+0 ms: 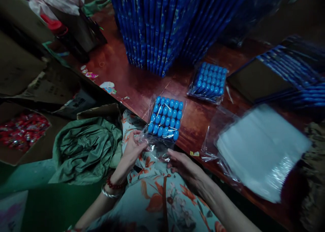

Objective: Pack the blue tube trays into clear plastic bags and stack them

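Observation:
A clear plastic bag (155, 144) filled with a block of blue-capped items (166, 118) lies at the near edge of the wooden table (127, 79), over my lap. My left hand (133, 145) pinches the bag's open end at its lower left, fingers closed on the film. My right hand (183, 166) touches the loose film at the bag's lower right, fingers curled around it. A second packed bag of blue caps (209, 80) rests farther back on the table.
A tall stack of blue packs (162, 25) stands at the back of the table. Flat blue packs (286, 72) lie at the right, a pile of empty clear bags (259, 147) at the near right. Green cloth (86, 147) and cardboard boxes (22, 133) sit on my left.

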The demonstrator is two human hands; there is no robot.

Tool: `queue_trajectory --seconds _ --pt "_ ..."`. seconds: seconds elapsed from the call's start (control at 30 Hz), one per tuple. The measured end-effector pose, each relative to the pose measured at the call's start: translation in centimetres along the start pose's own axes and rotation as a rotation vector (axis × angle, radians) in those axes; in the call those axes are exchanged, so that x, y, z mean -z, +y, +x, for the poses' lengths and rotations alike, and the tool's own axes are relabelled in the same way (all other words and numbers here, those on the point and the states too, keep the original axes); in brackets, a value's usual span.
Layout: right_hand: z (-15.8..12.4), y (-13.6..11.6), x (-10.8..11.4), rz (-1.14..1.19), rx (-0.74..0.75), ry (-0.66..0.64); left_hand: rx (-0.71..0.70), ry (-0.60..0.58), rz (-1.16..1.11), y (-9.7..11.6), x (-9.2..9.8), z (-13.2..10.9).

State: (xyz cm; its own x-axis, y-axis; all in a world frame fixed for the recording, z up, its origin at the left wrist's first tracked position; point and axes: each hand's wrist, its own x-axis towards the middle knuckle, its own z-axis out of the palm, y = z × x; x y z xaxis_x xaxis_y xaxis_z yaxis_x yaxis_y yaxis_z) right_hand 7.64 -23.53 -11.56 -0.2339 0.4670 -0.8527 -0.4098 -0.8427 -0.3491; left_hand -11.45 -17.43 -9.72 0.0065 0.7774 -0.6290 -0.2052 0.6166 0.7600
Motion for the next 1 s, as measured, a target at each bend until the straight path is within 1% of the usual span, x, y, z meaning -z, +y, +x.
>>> queue_trajectory --seconds 0.07,0.13,0.2,0.27,0.33,0.4,0.43,0.47,0.5,0.57,0.6,0.63,0.67,0.7,0.77,0.83,0.87,0.9,1.0 --pt "0.7 0.1 -0.6 0.094 -0.007 -0.025 -0.007 -0.015 -0.01 -0.5 0.2 0.0" --pt "1.0 0.6 -0.8 0.162 0.047 -0.006 0.02 -0.014 -0.032 -1.6 0.8 0.0" --pt "1.1 1.2 -0.7 0.169 0.116 0.01 0.08 0.008 -0.067 -3.1 1.4 0.2" --pt "1.2 1.6 -0.4 0.145 0.139 0.016 0.128 0.022 -0.09 -4.6 2.0 0.4" --pt "1.2 1.7 -0.1 0.117 0.137 0.021 0.085 0.021 -0.085 -5.5 2.6 0.7" --pt "1.3 1.6 0.0 0.103 0.149 0.026 -0.013 0.01 -0.083 -5.7 3.1 0.8" --pt "1.4 1.5 0.0 0.101 0.168 0.023 -0.038 -0.012 -0.09 -5.4 3.3 0.8" --pt "1.5 1.5 -0.1 0.095 0.188 0.01 -0.029 -0.057 -0.099 -5.0 3.5 0.9" --pt "1.6 1.4 -0.1 0.081 0.203 -0.008 0.013 -0.128 -0.107 -4.4 3.6 1.0" --pt "1.9 1.5 -0.1 0.023 0.219 -0.044 0.121 -0.311 -0.081 -3.3 3.5 1.4" --pt "2.1 1.5 -0.1 -0.022 0.225 -0.051 0.153 -0.382 -0.051 -2.9 3.2 1.8" --pt "2.3 1.5 -0.1 -0.071 0.241 -0.044 0.164 -0.416 -0.025 -2.6 2.9 2.2" --pt "2.5 1.5 0.0 -0.124 0.272 -0.025 0.159 -0.417 -0.008 -2.5 2.5 2.7" --pt "2.7 1.4 0.0 -0.185 0.325 -0.001 0.147 -0.388 0.0 -2.6 2.2 3.2" --pt "2.9 1.2 0.0 -0.328 0.479 0.035 0.121 -0.317 -0.015 -2.9 1.7 4.2" --pt "3.2 1.0 0.0 -0.456 0.615 0.037 0.098 -0.275 -0.027 -3.3 1.5 4.9" --pt "3.3 1.0 0.0 -0.502 0.632 0.023 0.091 -0.263 -0.028 -3.5 1.5 5.1" --pt "3.5 1.1 0.1 -0.527 0.612 0.005 0.086 -0.249 -0.027 -3.6 1.6 5.2" --pt "4.5 1.6 0.5 -0.518 0.461 -0.024 0.095 -0.223 -0.012 -3.6 2.0 5.0"
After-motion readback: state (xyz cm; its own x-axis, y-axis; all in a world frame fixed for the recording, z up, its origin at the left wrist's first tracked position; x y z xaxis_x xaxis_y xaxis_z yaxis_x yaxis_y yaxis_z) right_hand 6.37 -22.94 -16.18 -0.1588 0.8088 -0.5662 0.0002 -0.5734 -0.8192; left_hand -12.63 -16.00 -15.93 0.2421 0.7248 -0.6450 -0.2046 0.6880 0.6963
